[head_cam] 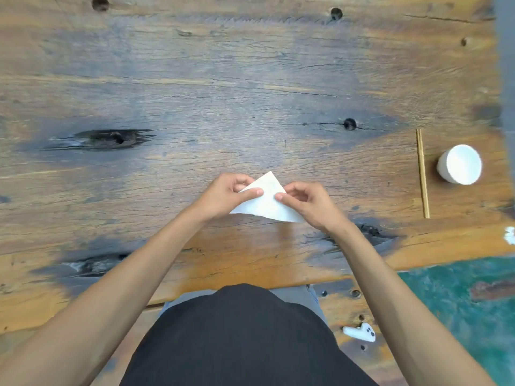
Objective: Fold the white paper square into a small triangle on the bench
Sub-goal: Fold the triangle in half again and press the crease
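The white paper is folded into a triangle with its apex pointing away from me, held just above the worn wooden bench. My left hand pinches the paper's left side between thumb and fingers. My right hand pinches its right side the same way. The two thumbs lie close together on the top face. The lower left and right corners of the triangle stick out past my hands.
A pair of wooden chopsticks lies at the right, with a white cup beside it. A white controller-like object rests on a lower plank near my right elbow. Dark knots and holes mark the bench. Green floor shows at bottom right.
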`<move>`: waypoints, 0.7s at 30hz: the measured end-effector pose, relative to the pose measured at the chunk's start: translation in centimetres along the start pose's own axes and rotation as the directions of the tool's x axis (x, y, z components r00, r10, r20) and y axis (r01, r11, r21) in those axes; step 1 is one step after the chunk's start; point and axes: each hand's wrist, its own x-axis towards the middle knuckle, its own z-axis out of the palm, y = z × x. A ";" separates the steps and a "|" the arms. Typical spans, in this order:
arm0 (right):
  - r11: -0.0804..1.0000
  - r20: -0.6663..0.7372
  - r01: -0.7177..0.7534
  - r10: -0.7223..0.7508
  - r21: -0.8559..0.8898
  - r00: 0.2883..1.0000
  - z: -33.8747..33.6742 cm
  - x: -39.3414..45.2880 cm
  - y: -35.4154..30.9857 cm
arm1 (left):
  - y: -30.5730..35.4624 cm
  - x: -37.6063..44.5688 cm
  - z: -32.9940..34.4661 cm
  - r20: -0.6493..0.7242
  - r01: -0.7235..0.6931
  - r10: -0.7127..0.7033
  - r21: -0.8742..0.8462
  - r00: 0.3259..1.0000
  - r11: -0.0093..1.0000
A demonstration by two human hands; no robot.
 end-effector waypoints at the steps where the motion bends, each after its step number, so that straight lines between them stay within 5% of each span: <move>1: 1.000 -0.022 -0.005 0.005 0.025 1.000 -0.2 -0.6 0.1 | 0.3 -0.1 0.2 0.011 0.004 -0.004 -0.011 1.000 1.000; 16: 0.969 -0.357 0.064 0.026 0.237 0.934 -7.9 -6.3 4.1 | 3.3 2.2 6.9 0.124 0.120 -0.121 0.008 0.985 0.993; 21: 0.977 -0.256 -0.015 0.071 0.214 0.964 -12.8 -7.2 6.6 | 5.3 4.6 10.7 0.088 0.134 -0.138 0.048 0.987 0.990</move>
